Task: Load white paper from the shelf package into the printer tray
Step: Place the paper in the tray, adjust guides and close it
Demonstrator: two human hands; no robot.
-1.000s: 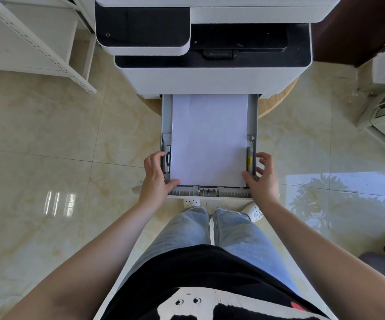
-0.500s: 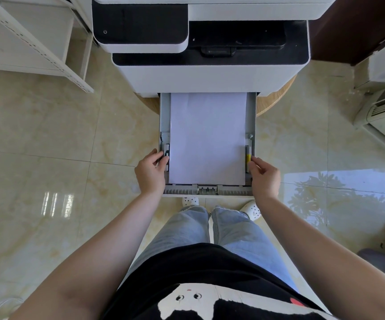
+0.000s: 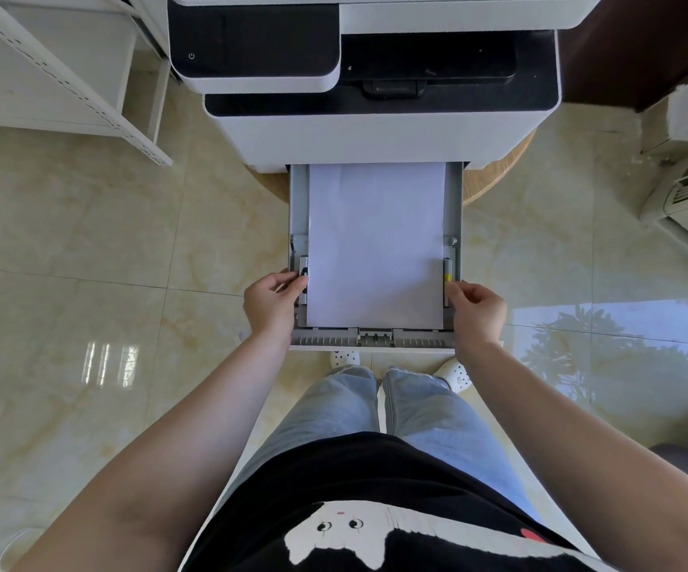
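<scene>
Your left hand pinching the grey plastic side guide, your right hand curled on the opposite yellow-tabbed guide, smooth white paper lying flat in the pulled-out rectangular printer tray, glossy marbled floor tiles beneath.

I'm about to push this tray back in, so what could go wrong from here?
1. The left hand and right hand have fingertips at the side guides inside the tray; pushing now might pinch them against the printer.
2. The white paper may skew or jam if the guides aren't snug against its edges, which can't be confirmed here.
</scene>
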